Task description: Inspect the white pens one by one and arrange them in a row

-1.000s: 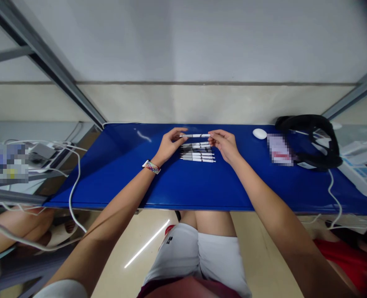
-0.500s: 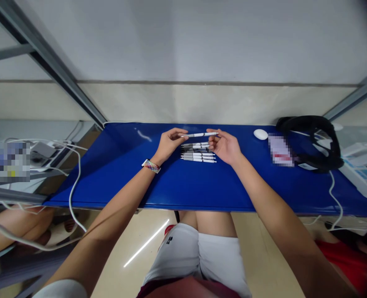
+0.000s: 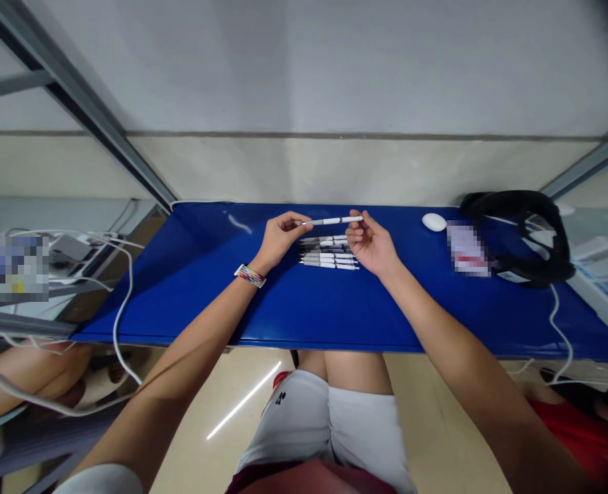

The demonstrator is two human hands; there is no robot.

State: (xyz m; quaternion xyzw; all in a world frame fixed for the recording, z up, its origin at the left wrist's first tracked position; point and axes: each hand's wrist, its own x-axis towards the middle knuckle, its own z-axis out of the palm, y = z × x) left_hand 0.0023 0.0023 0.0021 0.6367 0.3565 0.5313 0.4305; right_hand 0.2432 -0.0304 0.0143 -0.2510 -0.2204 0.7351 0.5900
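A white pen [image 3: 331,221] with a grey grip and a dark band is held level above the blue tabletop [image 3: 304,302]. My left hand [image 3: 279,239] pinches its tip end between thumb and fingers. At the other end, the thumb and fingertips of my right hand [image 3: 372,240] close on the pen. Below it, several similar pens [image 3: 329,260] lie side by side on the table, their tips pointing left. My right fingers partly hide the right ends of the upper ones.
To the right lie a white oval object [image 3: 434,221], a blurred-out flat item [image 3: 467,248] and a black headset-like strap [image 3: 551,233] with a white cable. More cables [image 3: 123,295] hang at the left edge. A wall stands behind the table. Parts of other people show at both sides.
My right hand has shifted slightly left, and its fingers have closed further around the end of the pen. My left hand and the row of pens stay put.
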